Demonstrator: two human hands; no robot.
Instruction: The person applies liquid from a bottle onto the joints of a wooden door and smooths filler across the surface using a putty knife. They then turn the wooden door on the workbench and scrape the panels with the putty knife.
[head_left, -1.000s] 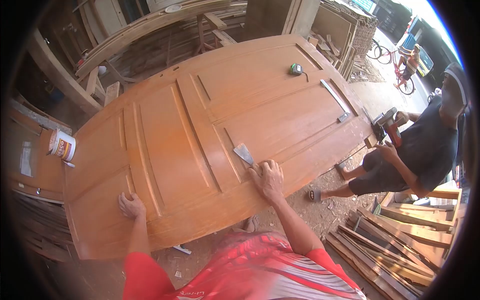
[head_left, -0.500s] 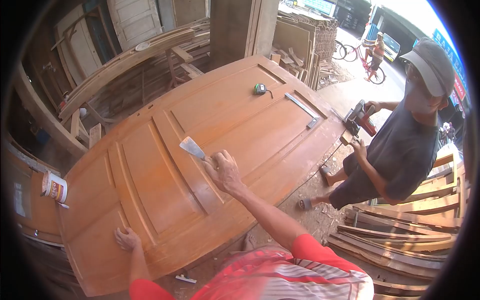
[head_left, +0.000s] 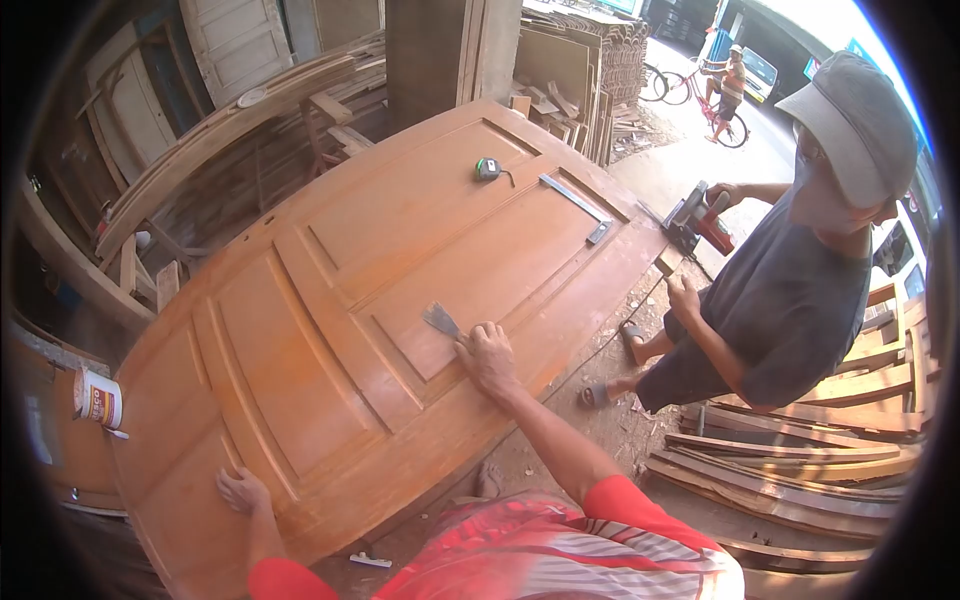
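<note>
A large brown panelled wooden door [head_left: 300, 440] lies flat in front of me. My right hand [head_left: 487, 358] is closed round the handle of a putty knife [head_left: 440, 321], whose wide metal blade points up and left over a door panel. Down at the left, my left hand [head_left: 243, 491] rests on the door with its fingers spread, holding nothing. On the door's far part are a tape measure [head_left: 488, 170] and a try square [head_left: 577, 208]. A white tub [head_left: 98, 398] stands by the door's left end.
A co-worker [head_left: 790, 270] in a grey cap stands at the right, holding a power saw [head_left: 697, 220] by the door's end. Stacked timber [head_left: 790, 470] lies at the lower right. Planks [head_left: 230, 130] line the far left. A cyclist [head_left: 727, 90] is on the road behind.
My right hand has moved right and toward me over the door with the putty knife. My left hand stays on the door. The whole view has shifted slightly.
</note>
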